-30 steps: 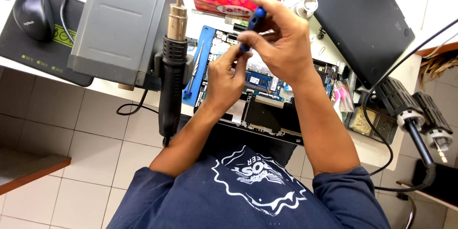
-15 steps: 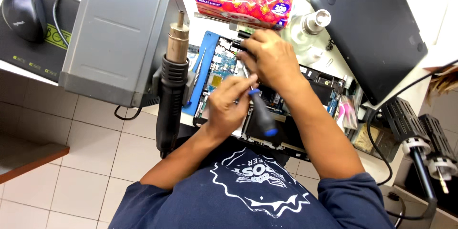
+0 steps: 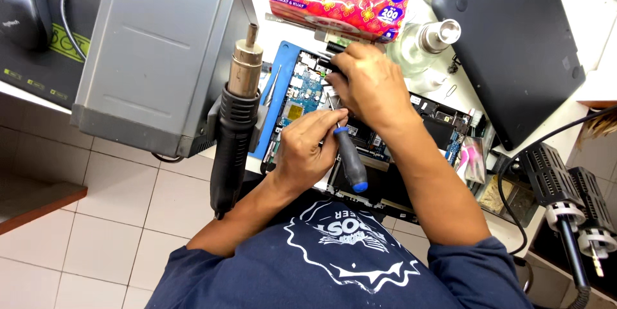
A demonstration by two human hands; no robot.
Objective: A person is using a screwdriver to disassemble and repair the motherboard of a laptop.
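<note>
While its tip is hidden between the two hands, the screwdriver (image 3: 350, 161), with a black handle and blue end cap, slants down toward the near edge of the bench, its butt pointing at the person's chest. The left hand (image 3: 308, 151) closes its thumb and fingers around the upper part of the shaft, pinching it just below the right hand. The right hand (image 3: 369, 87) lies curled over the opened laptop (image 3: 385, 148), fingers bent together and pressed down on the blue circuit board (image 3: 302, 93); whether it pinches anything small I cannot tell. Left of the board a black hot-air gun (image 3: 234, 135) hangs nozzle-up against a grey metal box (image 3: 160, 52). Farther away lies a red tissue pack (image 3: 340, 0), and beside it on the right stands a clear bottle (image 3: 421, 45). A closed black laptop (image 3: 514, 45) lies at the far right.
</note>
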